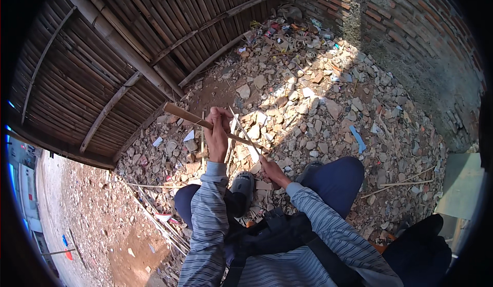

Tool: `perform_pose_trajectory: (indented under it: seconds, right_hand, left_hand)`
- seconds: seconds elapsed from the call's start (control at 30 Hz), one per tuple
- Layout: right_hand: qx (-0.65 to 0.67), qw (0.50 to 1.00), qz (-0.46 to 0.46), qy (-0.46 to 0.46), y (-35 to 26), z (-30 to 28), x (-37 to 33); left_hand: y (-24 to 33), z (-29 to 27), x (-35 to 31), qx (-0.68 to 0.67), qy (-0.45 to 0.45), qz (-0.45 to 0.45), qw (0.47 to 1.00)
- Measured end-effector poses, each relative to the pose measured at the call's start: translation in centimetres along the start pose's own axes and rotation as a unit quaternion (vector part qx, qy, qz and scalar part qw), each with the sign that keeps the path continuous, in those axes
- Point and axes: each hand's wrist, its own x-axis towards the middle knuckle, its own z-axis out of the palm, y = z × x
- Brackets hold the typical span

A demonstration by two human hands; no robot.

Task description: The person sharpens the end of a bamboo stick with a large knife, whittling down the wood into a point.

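Observation:
My left hand is closed around a flat brown strip of wood or bamboo. The strip's broad end sticks out to the upper left, and its narrower end slants down to the right. Closer to my body, my right hand grips the lower end of a long, thin, knife-like piece that points up and to the left. This piece crosses the far part of the strip, right of my left hand. I cannot tell whether the two touch. The fingers of my right hand hide its grip end.
Broken stones and rubble cover the ground around my shoes. A bamboo-slat wall rises at the upper left, and a brick wall at the upper right. Thin sticks lie at the lower left; a blue scrap lies to the right.

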Motion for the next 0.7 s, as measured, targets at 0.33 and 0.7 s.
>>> perform_pose_trajectory:
  seconds: [0.33, 0.7]
  right_hand:
    - [-0.146, 0.985, -0.057, 0.071, -1.2, 0.6, -1.7]
    - [-0.086, 0.993, -0.069, 0.032, 0.2, 0.2, 0.1]
  left_hand:
    - [-0.4, 0.2, 0.0, -0.003, -0.008, 0.009, 1.0]
    - [0.0, 0.0, 0.0, -0.024, -0.001, 0.0, 1.0]
